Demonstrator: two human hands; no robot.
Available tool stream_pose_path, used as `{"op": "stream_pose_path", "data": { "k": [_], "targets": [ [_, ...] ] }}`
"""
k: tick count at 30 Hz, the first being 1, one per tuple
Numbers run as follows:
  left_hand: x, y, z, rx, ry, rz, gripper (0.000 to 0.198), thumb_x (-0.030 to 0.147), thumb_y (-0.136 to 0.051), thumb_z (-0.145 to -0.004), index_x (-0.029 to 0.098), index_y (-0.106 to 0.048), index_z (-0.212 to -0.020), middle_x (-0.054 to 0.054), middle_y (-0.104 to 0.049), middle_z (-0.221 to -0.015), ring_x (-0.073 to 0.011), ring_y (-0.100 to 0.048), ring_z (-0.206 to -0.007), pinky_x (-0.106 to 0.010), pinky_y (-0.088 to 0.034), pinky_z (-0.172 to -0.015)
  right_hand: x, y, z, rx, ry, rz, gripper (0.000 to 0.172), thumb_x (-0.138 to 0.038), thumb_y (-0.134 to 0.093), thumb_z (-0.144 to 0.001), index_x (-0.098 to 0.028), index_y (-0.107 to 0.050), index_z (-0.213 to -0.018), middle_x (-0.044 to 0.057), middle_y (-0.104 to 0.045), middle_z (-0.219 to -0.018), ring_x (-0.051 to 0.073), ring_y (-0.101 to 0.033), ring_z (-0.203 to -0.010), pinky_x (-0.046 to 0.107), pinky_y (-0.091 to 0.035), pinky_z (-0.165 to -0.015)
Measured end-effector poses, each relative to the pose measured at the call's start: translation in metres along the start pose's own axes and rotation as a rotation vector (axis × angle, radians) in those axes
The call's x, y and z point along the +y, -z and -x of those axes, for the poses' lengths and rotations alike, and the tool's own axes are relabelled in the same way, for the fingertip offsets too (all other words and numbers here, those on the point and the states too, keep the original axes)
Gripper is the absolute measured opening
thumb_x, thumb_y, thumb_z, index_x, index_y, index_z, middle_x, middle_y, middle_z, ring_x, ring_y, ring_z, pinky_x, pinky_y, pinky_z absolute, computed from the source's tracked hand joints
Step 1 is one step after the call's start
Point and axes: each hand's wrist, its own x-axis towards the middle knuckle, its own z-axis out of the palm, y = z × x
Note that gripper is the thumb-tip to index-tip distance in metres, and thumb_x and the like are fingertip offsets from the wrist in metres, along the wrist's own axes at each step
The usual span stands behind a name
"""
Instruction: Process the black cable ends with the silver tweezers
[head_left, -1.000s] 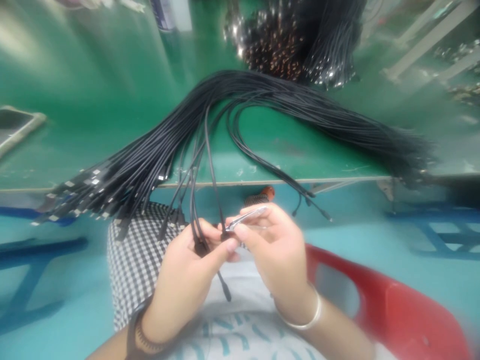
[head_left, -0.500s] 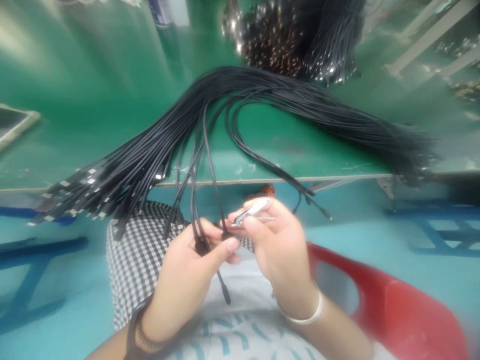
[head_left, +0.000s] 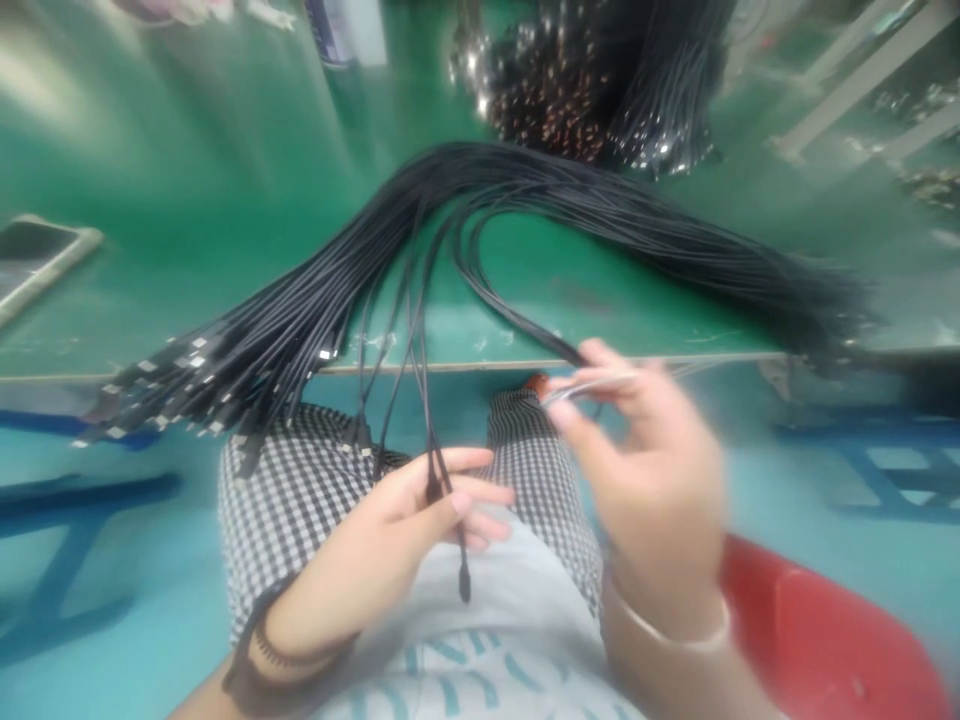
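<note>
Our right hand [head_left: 645, 480] has drawn away to the right, its fingers narrowly pinching silver tweezers [head_left: 592, 385], now well apart from the black cable [head_left: 433, 490]. Our left hand [head_left: 375, 530] holds that cable loosely, its plug [head_left: 464, 582] dangling below, the cable bundle [head_left: 570, 190] fanning above.

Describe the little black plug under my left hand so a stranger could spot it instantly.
From the green workbench, a big bundle of black cables drapes over the front edge. One strand runs through the left hand and ends in a small black plug below the hand. It hangs alone over the white shirt, unlike the plug ends fanned out leftward.
</note>
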Motion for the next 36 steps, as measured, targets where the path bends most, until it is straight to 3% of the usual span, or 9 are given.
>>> {"op": "stream_pose_path", "data": {
  "k": [2,4,6,9,14,21,26,29,36],
  "targets": [
    [0.002,0.000,-0.001,-0.024,-0.031,-0.045,0.025,0.028,-0.059,-0.094,0.021,-0.065,-0.118,-0.006,-0.075,-0.101,-0.0203,-0.070,-0.086,-0.034,-0.055,-0.081,-0.011,-0.007,0.006,-0.320,-0.145,-0.299,0.014,-0.020,-0.072,-0.081,-0.026,-0.066,-0.092,0.001,-0.075,-0.095,0.026,-0.067,-0.114,0.054,-0.033,-0.115],
    [0.003,0.001,-0.003,-0.031,-0.078,-0.129,0.015,0.022,-0.061,-0.092,0.020,-0.070,-0.104,-0.003,-0.073,-0.088,-0.0190,-0.067,-0.083,-0.032,-0.054,-0.080,-0.022,-0.017,0.009,-0.578,-0.355,-0.565,0.016,-0.021,-0.075,-0.077,-0.025,-0.066,-0.090,0.000,-0.075,-0.091,0.023,-0.073,-0.098,0.042,-0.056,-0.093],
    [0.002,0.002,-0.004,-0.038,-0.084,-0.169,0.013,0.021,-0.060,-0.093,0.018,-0.072,-0.097,-0.003,-0.071,-0.083,-0.0184,-0.066,-0.080,-0.031,-0.054,-0.079,-0.027,-0.026,0.009,-0.649,-0.505,-0.688,0.016,-0.023,-0.075,-0.076,-0.024,-0.066,-0.088,0.001,-0.073,-0.089,0.021,-0.074,-0.086,0.032,-0.061,-0.071],
    [-0.003,0.002,-0.006,-0.059,-0.049,-0.059,0.019,0.029,-0.058,-0.096,0.017,-0.071,-0.097,-0.005,-0.073,-0.085,-0.0193,-0.068,-0.081,-0.032,-0.055,-0.078,-0.026,-0.034,0.004,-0.523,-0.526,-0.693,0.014,-0.022,-0.075,-0.075,-0.022,-0.066,-0.085,0.000,-0.073,-0.090,0.018,-0.072,-0.086,0.027,-0.059,-0.069],
    [-0.009,-0.006,-0.009,-0.166,-0.016,0.145,0.018,0.027,-0.060,-0.094,0.013,-0.069,-0.101,-0.012,-0.075,-0.095,-0.0202,-0.071,-0.083,-0.032,-0.055,-0.076,-0.022,-0.041,-0.007,-0.260,-0.461,-0.770,0.012,-0.020,-0.075,-0.078,-0.021,-0.066,-0.086,0.002,-0.075,-0.097,0.018,-0.071,-0.098,0.031,-0.056,-0.091],
    [-0.002,-0.008,-0.005,-0.138,0.124,0.103,0.012,0.025,-0.068,-0.088,0.013,-0.067,-0.088,-0.010,-0.078,-0.080,-0.0180,-0.074,-0.067,-0.026,-0.057,-0.061,-0.018,-0.052,-0.012,-0.196,-0.400,-0.889,0.017,-0.021,-0.077,-0.080,-0.021,-0.066,-0.092,0.002,-0.076,-0.099,0.018,-0.072,-0.102,0.032,-0.055,-0.097],
    [0.000,-0.012,-0.001,0.178,-0.089,-0.010,0.014,0.022,-0.070,-0.085,0.017,-0.061,-0.077,-0.006,-0.078,-0.079,-0.0173,-0.073,-0.069,-0.024,-0.056,-0.059,-0.018,-0.045,0.000,-0.062,-0.345,-0.953,0.018,-0.017,-0.077,-0.079,-0.024,-0.067,-0.093,0.000,-0.075,-0.105,0.015,-0.069,-0.109,0.025,-0.056,-0.095],
    [0.005,-0.015,0.000,0.362,-0.204,-0.089,0.012,0.021,-0.071,-0.085,0.017,-0.062,-0.077,-0.002,-0.077,-0.076,-0.0152,-0.071,-0.068,-0.023,-0.055,-0.059,-0.021,-0.038,0.013,-0.119,-0.432,-0.969,0.018,-0.020,-0.078,-0.078,-0.025,-0.067,-0.091,-0.001,-0.077,-0.093,0.016,-0.074,-0.089,0.025,-0.063,-0.073],
    [0.010,-0.015,0.002,0.468,-0.235,-0.191,0.009,0.024,-0.073,-0.081,0.018,-0.070,-0.076,0.000,-0.073,-0.065,-0.0143,-0.067,-0.060,-0.023,-0.054,-0.060,-0.028,-0.037,0.023,-0.190,-0.548,-0.912,0.019,-0.023,-0.080,-0.075,-0.024,-0.066,-0.088,0.002,-0.079,-0.090,0.018,-0.075,-0.077,0.026,-0.063,-0.059]
  ]
}}
